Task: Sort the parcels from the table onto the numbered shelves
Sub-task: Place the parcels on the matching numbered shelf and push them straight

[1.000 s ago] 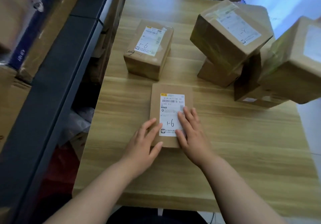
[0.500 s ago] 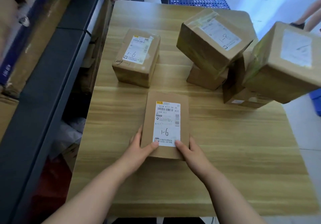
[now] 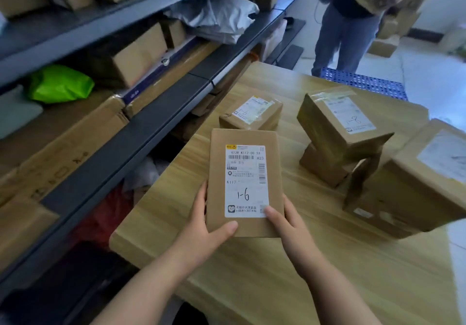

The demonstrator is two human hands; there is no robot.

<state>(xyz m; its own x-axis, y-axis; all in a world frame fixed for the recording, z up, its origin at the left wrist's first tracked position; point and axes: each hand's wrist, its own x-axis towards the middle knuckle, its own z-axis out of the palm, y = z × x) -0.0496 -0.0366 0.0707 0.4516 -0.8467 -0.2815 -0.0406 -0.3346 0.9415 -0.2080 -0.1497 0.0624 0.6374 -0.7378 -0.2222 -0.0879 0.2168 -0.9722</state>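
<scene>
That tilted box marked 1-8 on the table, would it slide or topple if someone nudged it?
Probably it would topple: the 1-8 box sits tilted, propped on a smaller box beneath rather than flat on the table. It is likely stiff, since its cardboard faces look flat and its top is taped.

Bare forearms (image 3: 151,282); left hand (image 3: 201,229) and right hand (image 3: 286,224) with short plain nails.

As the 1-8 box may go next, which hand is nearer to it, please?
Right. The right hand grips the right edge of the flat 1-6 parcel, on the side of the 1-8 box; the left hand grips the left edge, farther off.
</scene>
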